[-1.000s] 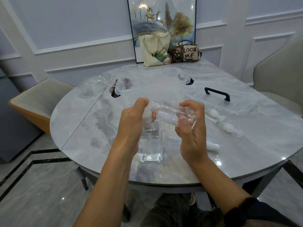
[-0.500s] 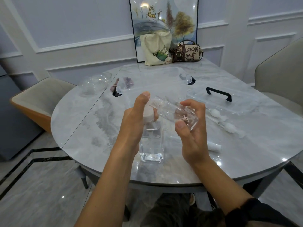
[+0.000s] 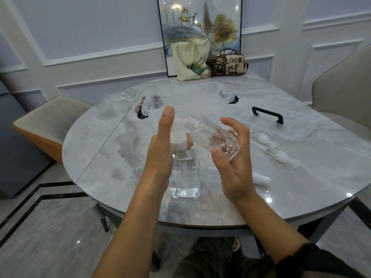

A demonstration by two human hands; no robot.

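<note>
Honestly, with the right hand (image 3: 230,161) only loosely cradling the small clear bottle (image 3: 212,137) tilted above the square bottle (image 3: 185,177) on the worktop (image 3: 311,187), thumb off it, and the left hand (image 3: 160,153) curled round the white cap (image 3: 177,140), I'd bet it slips and spills.

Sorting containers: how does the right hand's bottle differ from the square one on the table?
The small bottle is held tilted by the right hand; the square bottle stands upright. The square bottle is bigger, with a white cap; the small bottle's neck looks bare. Both are clear.
</note>
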